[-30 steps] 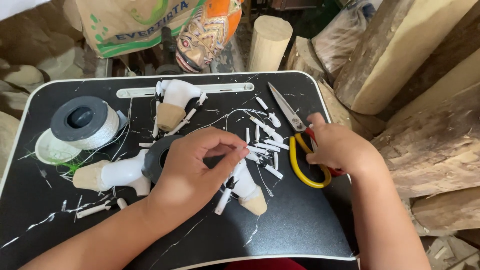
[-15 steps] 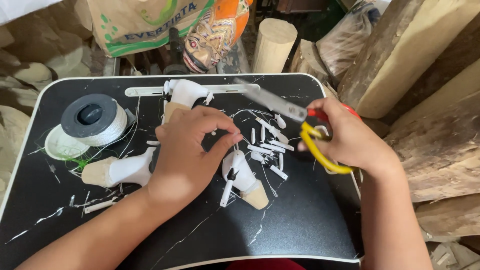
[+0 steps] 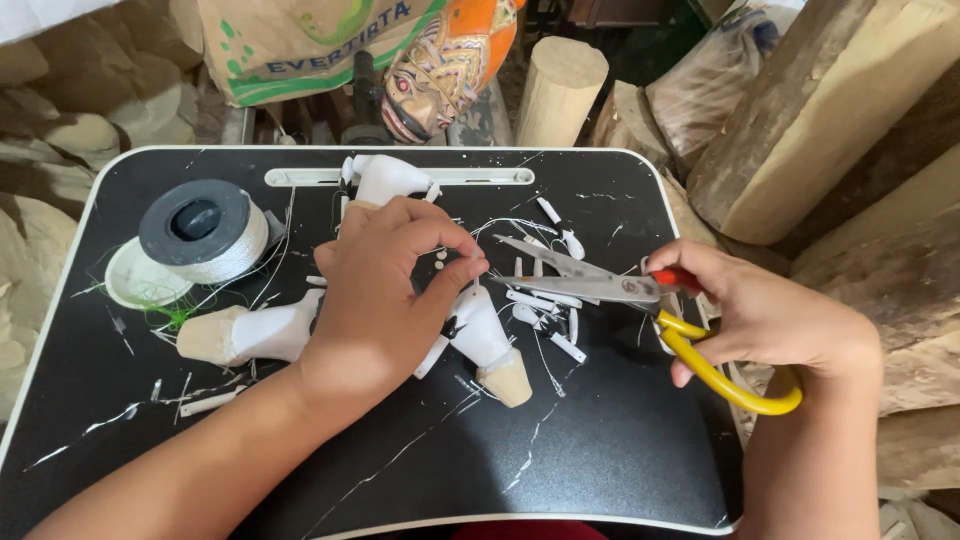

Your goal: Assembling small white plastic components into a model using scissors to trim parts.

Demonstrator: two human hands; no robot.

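1. On the matte black lap tray with a white rim (image 3: 600, 470), the left hand (image 3: 385, 290) lay palm down, fingers curled and pinching something small at the fingertips; what exactly, can't tell.
2. Under that hand sat white-wrapped cone-shaped wooden pieces with bare tan ends (image 3: 490, 345), smooth wrap, raw wood tips. One long axis ran from upper left to lower right, tan end toward the near edge.
3. Right hand (image 3: 770, 320) gripped the yellow-handled steel scissors (image 3: 590, 280), fingers through the loops. Blades were parted, long axis roughly horizontal, tips pointing left at the left fingertips.
4. White cut strips (image 3: 545, 300) littered the tray between the hands.
5. Spool of white cord with a dark grey cap (image 3: 205, 230) stood at far left, well apart from the scissors.
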